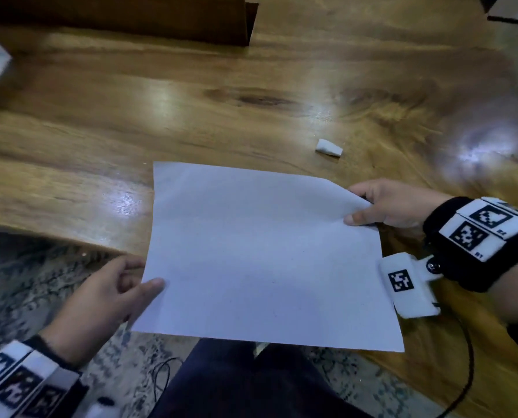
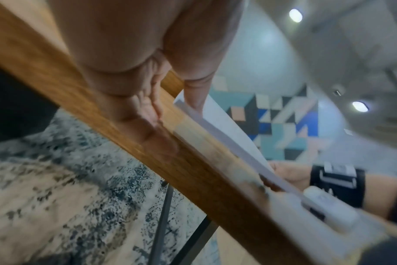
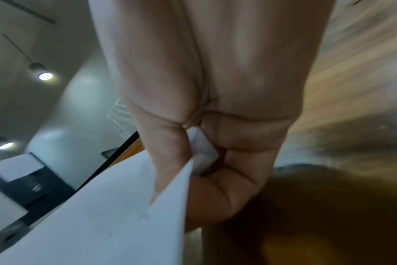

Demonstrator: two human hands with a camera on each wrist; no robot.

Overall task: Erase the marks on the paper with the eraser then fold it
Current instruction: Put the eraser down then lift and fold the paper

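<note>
The paper (image 1: 263, 254) is held at two opposite corners, its near part jutting past the table (image 1: 101, 122) edge over the person's lap. The left hand (image 1: 107, 294) comes up from below the near left corner, thumb laid on top of the sheet, fingers curled beneath, pinching it. The right hand (image 1: 387, 206) reaches in from the right at the far right corner, thumb on top and fingers under, gripping so that the corner lifts into a slight curl. The eraser (image 1: 328, 147) lies loose on the table, beyond the right hand's grip and apart from the sheet.
</note>
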